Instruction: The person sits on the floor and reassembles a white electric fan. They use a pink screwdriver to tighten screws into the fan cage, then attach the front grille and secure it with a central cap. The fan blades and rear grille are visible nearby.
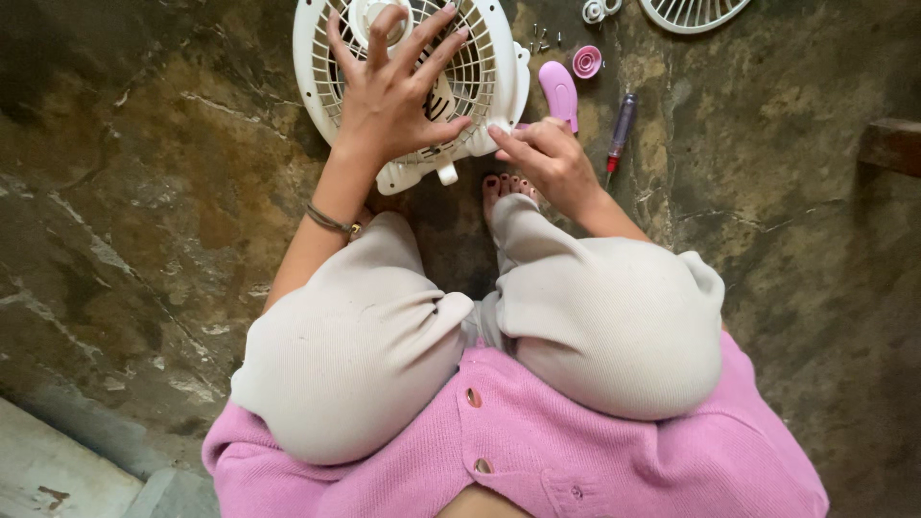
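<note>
A small white fan body with a round grille lies flat on the stone floor in front of my knees. My left hand presses on the grille with its fingers spread wide. My right hand pinches the fan's lower right edge with thumb and fingertips. A pink fan blade piece lies just right of the fan, partly behind my right hand. Whether something small sits between my right fingers is hidden.
A screwdriver with a purple handle lies on the floor to the right. A pink round cap, some screws and a second white grille rest at the top. A wooden block is at the right edge.
</note>
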